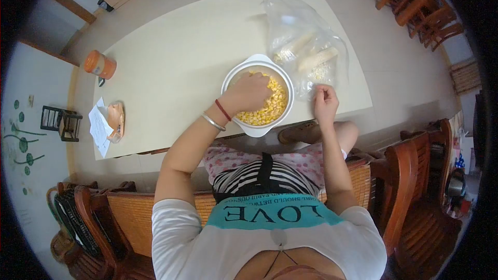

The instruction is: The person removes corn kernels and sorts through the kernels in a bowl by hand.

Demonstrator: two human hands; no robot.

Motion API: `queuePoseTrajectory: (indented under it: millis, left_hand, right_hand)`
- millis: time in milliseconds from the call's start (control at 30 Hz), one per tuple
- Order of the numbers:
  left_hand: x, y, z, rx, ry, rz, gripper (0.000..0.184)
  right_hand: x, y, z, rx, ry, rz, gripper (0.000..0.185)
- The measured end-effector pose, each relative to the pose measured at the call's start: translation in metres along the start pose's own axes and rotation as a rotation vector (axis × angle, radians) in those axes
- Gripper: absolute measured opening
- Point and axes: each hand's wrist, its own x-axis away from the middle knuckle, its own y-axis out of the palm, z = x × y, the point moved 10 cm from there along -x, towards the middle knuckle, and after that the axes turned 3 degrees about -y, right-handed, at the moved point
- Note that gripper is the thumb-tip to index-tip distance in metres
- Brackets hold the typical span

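A white bowl (227,84) with two side lugs stands at the table's near edge, holding loose yellow corn kernels (267,114). My left hand (251,92) reaches into it, fingers curled down among the kernels; the fingertips are hidden. To the right, my right hand (326,105) is closed in a pinch beside the lower edge of a clear plastic bag (293,13). Whether those fingers grip the bag or something small, I cannot tell. Inside the bag lie pale stripped corncobs (317,59) and some small pale bits.
The pale table (176,46) spreads ahead of me. At its left are an orange canister (99,65), white paper (99,127) and an orange-brown packet (116,122). Wooden chairs (415,176) stand behind me on both sides; more wooden furniture (415,5) is at the far right.
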Motion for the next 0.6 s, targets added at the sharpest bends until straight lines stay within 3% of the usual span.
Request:
queuePoseTrajectory:
  millis: [133,233,333,433,533,600]
  left_hand:
    - [0.012,-0.013,-0.028,-0.14,-0.174,0.077,0.009]
    - [0.02,-0.026,-0.028,-0.069,-0.194,0.151,0.01]
    - [0.016,-0.026,-0.023,0.0,-0.139,0.225,0.01]
    - [-0.002,-0.01,-0.017,0.156,-0.078,0.166,0.01]
    - [-0.014,-0.002,0.001,0.297,0.078,0.202,0.012]
    - [-0.016,0.006,0.003,0.253,0.04,0.151,0.014]
  right_hand:
    - [0.0,-0.002,-0.01,-0.035,0.041,0.004,0.008]
    - [0.0,-0.002,-0.015,-0.046,0.05,0.01,0.009]
    - [0.0,-0.002,-0.013,-0.039,0.054,0.012,0.011]
    - [0.002,-0.001,-0.009,-0.13,0.15,-0.001,0.012]
    - [0.003,-0.001,-0.015,-0.203,0.198,0.012,0.013]
    - [0.004,-0.004,-0.015,-0.224,0.206,0.024,0.016]
